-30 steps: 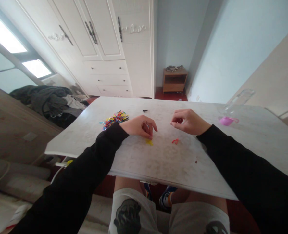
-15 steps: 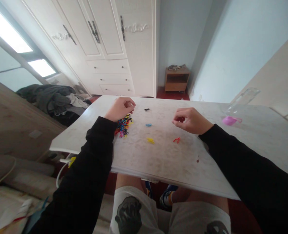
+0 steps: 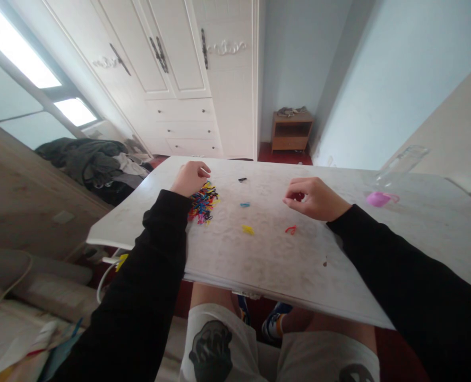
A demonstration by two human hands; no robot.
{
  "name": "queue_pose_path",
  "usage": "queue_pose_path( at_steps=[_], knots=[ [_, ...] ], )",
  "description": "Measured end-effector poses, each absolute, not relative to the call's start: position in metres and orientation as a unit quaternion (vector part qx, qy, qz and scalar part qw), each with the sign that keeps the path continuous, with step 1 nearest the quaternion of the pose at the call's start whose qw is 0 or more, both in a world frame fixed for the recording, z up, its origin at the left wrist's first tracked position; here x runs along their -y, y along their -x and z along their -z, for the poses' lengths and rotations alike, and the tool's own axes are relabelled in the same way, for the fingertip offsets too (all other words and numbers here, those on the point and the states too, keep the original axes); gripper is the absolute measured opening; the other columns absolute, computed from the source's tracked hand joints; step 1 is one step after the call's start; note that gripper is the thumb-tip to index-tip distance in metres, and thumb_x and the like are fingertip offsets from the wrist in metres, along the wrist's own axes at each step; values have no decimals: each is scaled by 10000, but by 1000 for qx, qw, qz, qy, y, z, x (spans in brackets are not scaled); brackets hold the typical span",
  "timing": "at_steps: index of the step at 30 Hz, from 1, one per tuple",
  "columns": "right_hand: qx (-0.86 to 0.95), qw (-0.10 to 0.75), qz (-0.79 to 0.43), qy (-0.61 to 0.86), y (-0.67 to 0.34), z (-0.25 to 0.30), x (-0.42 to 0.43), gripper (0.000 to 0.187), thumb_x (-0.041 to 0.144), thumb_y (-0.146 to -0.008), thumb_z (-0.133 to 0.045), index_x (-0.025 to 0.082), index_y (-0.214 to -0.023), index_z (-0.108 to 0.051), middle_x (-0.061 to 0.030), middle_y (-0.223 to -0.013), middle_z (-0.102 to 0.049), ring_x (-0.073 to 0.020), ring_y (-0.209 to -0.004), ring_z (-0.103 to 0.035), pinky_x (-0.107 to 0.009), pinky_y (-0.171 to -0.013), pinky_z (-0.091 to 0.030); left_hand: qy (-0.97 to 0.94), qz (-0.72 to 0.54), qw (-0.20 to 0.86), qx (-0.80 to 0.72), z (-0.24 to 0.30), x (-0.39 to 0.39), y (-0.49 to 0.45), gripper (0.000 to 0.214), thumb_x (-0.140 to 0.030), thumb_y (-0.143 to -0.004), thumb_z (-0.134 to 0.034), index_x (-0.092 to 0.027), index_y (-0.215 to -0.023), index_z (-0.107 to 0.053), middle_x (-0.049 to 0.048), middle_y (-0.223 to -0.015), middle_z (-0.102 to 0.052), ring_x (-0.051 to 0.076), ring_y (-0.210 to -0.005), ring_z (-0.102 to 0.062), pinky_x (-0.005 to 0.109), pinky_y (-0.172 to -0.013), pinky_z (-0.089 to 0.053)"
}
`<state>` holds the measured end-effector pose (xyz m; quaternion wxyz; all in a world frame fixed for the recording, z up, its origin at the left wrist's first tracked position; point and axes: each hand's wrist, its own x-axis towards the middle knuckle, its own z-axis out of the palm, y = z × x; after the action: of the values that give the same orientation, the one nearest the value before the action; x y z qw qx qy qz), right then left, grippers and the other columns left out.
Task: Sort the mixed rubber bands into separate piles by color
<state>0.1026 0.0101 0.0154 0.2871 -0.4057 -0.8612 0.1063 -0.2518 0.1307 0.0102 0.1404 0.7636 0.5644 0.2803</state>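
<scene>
My left hand hovers at the upper edge of a pile of small multicoloured bands, its fingers loosely bent and apart, with nothing visible in them. To the right, my right hand is held over the table with thumb and fingertips curled together; anything between them is too small or hidden to see. Between the hands lie a small black bunch of bands and a blue bunch. Nearer to me are a yellow bunch and a red bunch.
The pale table carries a clear bottle and a pink object at the far right. A small brown speck lies near the front edge. Beyond stand a white wardrobe and a wooden nightstand. Dark clothes are heaped at left.
My left hand has shifted left and slightly away, uncovering more of the pile. My right hand holds nearly the same pose. The whole view has moved slightly.
</scene>
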Motion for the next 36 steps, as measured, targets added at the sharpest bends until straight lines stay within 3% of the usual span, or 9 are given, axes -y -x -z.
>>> queue_pose_path(
  at_steps=[5, 22, 36],
  knots=[
    [863, 285, -103, 404, -103, -14, -10, 197, 223, -862, -639, 172, -673, -653, -19, -689, -614, -124, -599, -530, -290, -612, -400, -776, -236, 110, -575, -1, -138, 251, 243, -117, -653, -628, -187, -856, -740, 69, -893, -795, 248, -911, -733, 374, -908, -559],
    [863, 286, -98, 404, -102, -15, -9, 206, 225, -865, -629, 168, -669, -653, -19, -689, -600, -121, -601, -526, -289, -609, -396, -773, -228, 112, -582, 4, -140, 251, 337, -87, -612, -639, -189, -916, -739, 29, -790, -759, 222, -786, -702, 335, -806, -537],
    [865, 286, -99, 400, -102, -15, -9, 207, 228, -867, -627, 163, -674, -664, -20, -691, -611, -118, -594, -531, -285, -598, -392, -769, -253, 93, -580, -2, -133, 248, 253, -79, -662, -645, -183, -867, -751, 41, -774, -751, 225, -782, -703, 362, -853, -549]
  ],
)
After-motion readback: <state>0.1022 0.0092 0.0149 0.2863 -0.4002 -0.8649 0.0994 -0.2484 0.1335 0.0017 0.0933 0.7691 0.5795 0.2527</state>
